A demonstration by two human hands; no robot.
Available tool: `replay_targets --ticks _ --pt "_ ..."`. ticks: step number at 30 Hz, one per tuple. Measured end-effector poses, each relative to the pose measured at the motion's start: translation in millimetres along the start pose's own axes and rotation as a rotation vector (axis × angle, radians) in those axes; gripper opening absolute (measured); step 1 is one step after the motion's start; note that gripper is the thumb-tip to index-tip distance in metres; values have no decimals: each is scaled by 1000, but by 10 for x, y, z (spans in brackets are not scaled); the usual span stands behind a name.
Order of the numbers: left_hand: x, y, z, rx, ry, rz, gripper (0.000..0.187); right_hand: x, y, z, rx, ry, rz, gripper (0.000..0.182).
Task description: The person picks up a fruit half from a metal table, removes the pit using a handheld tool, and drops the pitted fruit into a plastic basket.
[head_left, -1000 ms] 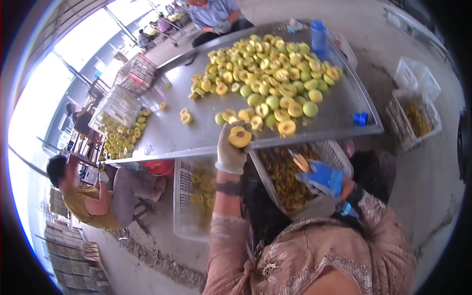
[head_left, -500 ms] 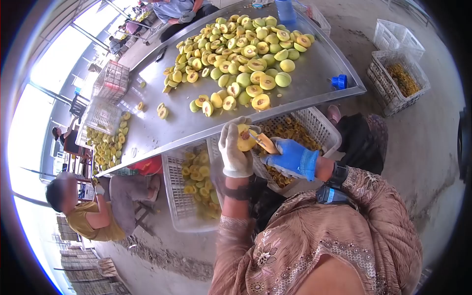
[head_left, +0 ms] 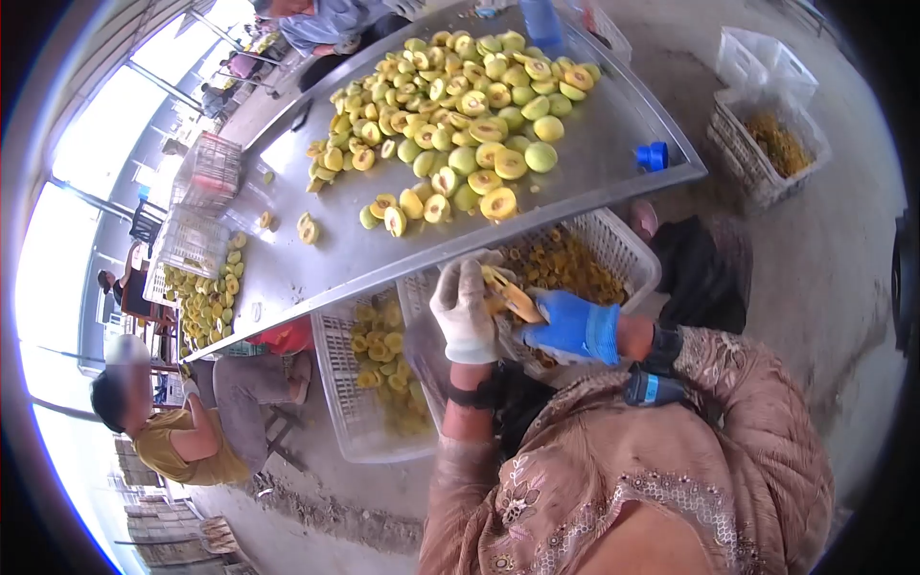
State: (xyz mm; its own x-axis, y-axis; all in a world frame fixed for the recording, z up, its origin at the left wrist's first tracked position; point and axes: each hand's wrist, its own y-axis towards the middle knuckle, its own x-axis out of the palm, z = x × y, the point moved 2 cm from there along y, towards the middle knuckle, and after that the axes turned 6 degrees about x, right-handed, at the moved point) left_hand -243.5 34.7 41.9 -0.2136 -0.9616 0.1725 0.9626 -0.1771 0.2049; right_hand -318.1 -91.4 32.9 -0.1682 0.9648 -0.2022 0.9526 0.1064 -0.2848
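Note:
My left hand (head_left: 467,309), in a whitish glove, is closed around a yellow peach half (head_left: 492,286), mostly hidden by the fingers and the tool. My right hand (head_left: 572,328), in a blue glove, grips a small knife by its orange-tan handle (head_left: 518,301). Its working end meets the fruit, and the blade is hard to make out. Both hands are just off the table's near edge, above a white crate (head_left: 644,266) of yellow fruit pieces. On the metal table (head_left: 335,244) lies a heap of yellow-green halved peaches (head_left: 450,105).
Another white crate (head_left: 335,383) with fruit halves stands below the table. A blue cap-like piece (head_left: 653,156) sits near the table's right corner. To the left a person in a mustard shirt (head_left: 187,446) sits; another person (head_left: 335,34) is across the table. More crates (head_left: 767,144) stand at right.
The fruit in my left hand has turned, so its cut face no longer shows, and the knife now lies across it. My view has shifted slightly.

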Motion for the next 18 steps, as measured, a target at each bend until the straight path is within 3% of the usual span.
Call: replay_targets --ticks 1,2,3,5,8,10,12,15,18 --pt "-24 10 -7 -53 40 -25 23 -24 6 -14 46 16 -58 43" --pt "-51 48 9 -89 79 -44 23 27 86 149 -61 -10 -31 44" --pt "-24 33 6 -31 105 -16 23 90 162 322 -180 -41 -6 46" --pt "116 9 80 9 43 13 24 40 68 206 -168 -1 0 45" --pt "147 30 230 -96 -95 -118 27 -103 -153 -171 158 313 -245 30" --pt "74 109 146 -34 -104 -295 35 -233 -199 -140 320 472 -383 21" --pt "60 106 174 -18 -145 -390 37 -300 -330 -326 361 533 -437 16" --pt "81 88 74 0 -98 -330 39 -297 -337 -258 365 608 -450 15" --pt "79 42 138 -110 -228 -360 40 -248 -337 -220 320 583 -410 15"
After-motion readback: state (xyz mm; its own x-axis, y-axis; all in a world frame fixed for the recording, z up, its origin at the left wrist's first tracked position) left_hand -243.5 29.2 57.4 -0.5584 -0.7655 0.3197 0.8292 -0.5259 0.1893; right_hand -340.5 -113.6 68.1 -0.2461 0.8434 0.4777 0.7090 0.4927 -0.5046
